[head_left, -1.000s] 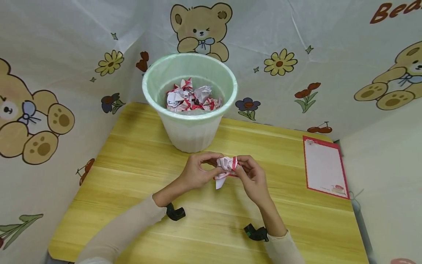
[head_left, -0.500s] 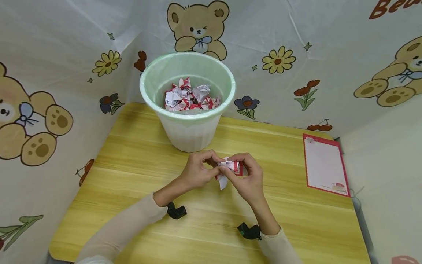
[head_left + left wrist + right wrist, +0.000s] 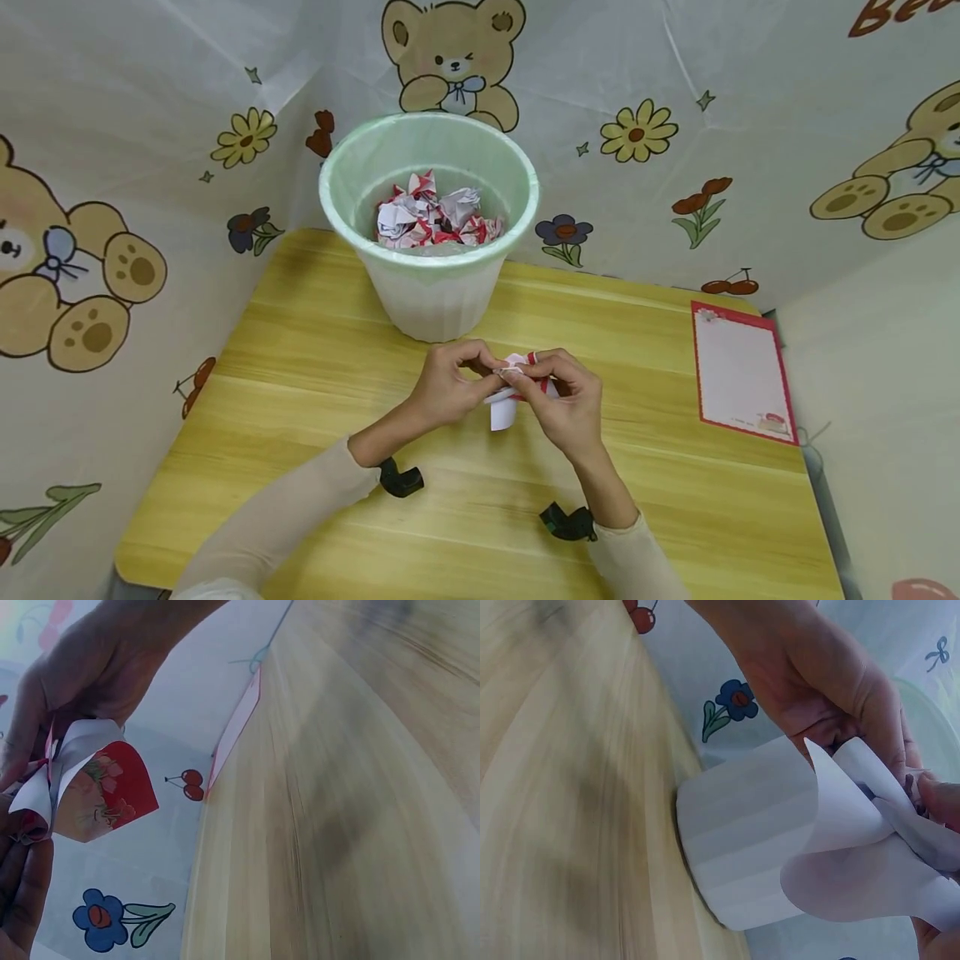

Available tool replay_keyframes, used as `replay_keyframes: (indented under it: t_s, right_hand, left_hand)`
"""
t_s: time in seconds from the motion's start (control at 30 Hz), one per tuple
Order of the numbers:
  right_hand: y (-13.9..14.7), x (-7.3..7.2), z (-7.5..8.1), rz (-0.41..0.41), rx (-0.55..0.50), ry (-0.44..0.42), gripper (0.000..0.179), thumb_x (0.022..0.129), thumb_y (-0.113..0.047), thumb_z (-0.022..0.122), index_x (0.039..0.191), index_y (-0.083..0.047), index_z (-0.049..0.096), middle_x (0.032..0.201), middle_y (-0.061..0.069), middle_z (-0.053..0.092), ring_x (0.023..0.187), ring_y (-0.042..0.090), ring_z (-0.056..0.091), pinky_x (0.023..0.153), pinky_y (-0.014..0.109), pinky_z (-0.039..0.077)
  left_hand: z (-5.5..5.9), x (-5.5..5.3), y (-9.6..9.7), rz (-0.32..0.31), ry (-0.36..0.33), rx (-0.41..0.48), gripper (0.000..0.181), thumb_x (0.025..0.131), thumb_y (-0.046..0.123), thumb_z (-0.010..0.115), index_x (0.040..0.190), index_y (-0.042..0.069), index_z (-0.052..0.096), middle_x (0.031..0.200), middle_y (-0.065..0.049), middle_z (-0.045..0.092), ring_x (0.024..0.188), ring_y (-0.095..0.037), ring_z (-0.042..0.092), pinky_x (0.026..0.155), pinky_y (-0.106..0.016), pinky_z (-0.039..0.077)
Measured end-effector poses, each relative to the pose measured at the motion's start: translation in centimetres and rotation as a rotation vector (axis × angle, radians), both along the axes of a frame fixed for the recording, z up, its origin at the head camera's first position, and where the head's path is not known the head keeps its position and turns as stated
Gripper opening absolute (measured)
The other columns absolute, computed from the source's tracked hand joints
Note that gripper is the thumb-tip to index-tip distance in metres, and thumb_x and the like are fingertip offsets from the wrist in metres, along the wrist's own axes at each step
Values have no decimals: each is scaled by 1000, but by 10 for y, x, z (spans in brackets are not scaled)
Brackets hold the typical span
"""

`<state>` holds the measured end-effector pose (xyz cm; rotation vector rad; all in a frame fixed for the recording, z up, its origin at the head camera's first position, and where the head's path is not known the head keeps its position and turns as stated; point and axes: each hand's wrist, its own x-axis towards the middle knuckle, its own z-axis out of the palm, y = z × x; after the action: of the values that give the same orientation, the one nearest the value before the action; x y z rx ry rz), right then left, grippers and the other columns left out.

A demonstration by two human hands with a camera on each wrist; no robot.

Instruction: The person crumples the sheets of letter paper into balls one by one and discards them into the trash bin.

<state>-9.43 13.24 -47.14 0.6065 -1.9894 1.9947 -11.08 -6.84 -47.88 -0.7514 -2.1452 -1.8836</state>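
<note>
Between both hands, above the table, is a partly crumpled sheet of paper (image 3: pixel 503 413), white with a red printed border. My left hand (image 3: pixel 450 387) pinches its left side between thumb and fingers. From the right, my right hand (image 3: pixel 566 400) pinches it too, the thumbs almost meeting. In the left wrist view a loose flap of the paper (image 3: pixel 112 791) shows red print with pink tulips. The right wrist view shows curled white folds of the paper (image 3: pixel 855 877) hanging below the fingers. Parts of the paper are hidden behind the fingers.
A pale green and white bucket (image 3: pixel 431 300) stands behind the hands, with several crumpled paper balls (image 3: pixel 435 212) inside. At the table's right edge lies a flat red-bordered sheet (image 3: pixel 742 371). A printed bear-pattern cloth (image 3: pixel 637 50) surrounds the wooden table (image 3: pixel 465 517).
My right hand has shifted slightly left, closer to the left hand. The paper's folds have changed shape between the fingers, and its lower flap hangs wider. The bucket and flat sheet stay put.
</note>
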Motion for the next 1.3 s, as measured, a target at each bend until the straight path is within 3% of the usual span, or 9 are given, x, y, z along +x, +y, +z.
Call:
replay_keyframes:
  t_s: [0.17, 0.3, 0.5, 0.63, 0.83, 1.0, 1.1, 1.3]
  right_hand:
    - [3, 1, 1, 16, -25, 5, 19, 81, 21, 82, 90, 4, 80, 94, 12, 76, 87, 11, 74, 68, 19, 62]
    - [6, 1, 4, 26, -45, 25, 19, 83, 20, 80, 92, 4, 80, 98, 7, 78, 89, 12, 75, 69, 19, 63]
    - [13, -3, 7, 41, -119, 75, 19, 84, 21, 78, 92, 4, 80, 105, 3, 79, 90, 13, 75, 69, 17, 63]
    - [13, -5, 6, 49, -140, 136, 12, 85, 16, 81, 92, 6, 80, 107, 4, 81, 91, 12, 76, 71, 17, 63]
    - [9, -6, 1, 37, -27, 283, 6, 89, 4, 85, 90, 7, 80, 102, 18, 81, 89, 11, 75, 71, 14, 61]
    - [8, -10, -3, 15, 91, 374, 11, 91, -5, 86, 90, 4, 80, 94, 24, 77, 72, 7, 65, 57, 12, 51]
    - [10, -12, -5, 33, 139, 426, 9, 92, -5, 85, 91, 3, 81, 94, 23, 77, 69, 12, 66, 56, 13, 54]
    - [9, -15, -7, 26, 205, 571, 13, 97, -7, 80, 90, 3, 82, 92, 23, 78, 65, 14, 65, 57, 15, 53]
  left_hand:
    - [2, 0, -1, -41, -32, 10, 14, 91, 1, 83, 97, 9, 75, 95, -9, 80, 84, -12, 77, 78, -31, 67]
    - [3, 0, -5, -113, -88, 23, 22, 94, 0, 81, 112, 7, 71, 106, -11, 76, 94, -15, 77, 86, -34, 67]
    - [-2, 0, -14, -301, -311, 22, 34, 108, 7, 60, 141, 0, 65, 141, -21, 69, 123, -15, 70, 101, -31, 63]
    - [-5, 0, -15, -387, -420, 56, 43, 116, 18, 47, 150, -5, 56, 150, -27, 62, 128, -10, 67, 106, -28, 60]
    - [-4, -1, -12, -374, -469, 113, 47, 116, 28, 45, 141, -9, 62, 130, -26, 70, 109, -6, 73, 93, -24, 63]
    - [-6, -1, -11, -341, -541, 192, 43, 111, 21, 52, 133, -14, 64, 113, -2, 78, 97, -6, 75, 83, -23, 64]
    - [-7, -2, -12, -332, -545, 222, 40, 108, 15, 55, 128, -17, 65, 104, 7, 79, 91, -5, 75, 78, -21, 63]
    - [-3, -3, -14, -361, -507, 232, 36, 106, 12, 59, 122, -20, 66, 101, 9, 79, 88, -5, 74, 73, -18, 60]
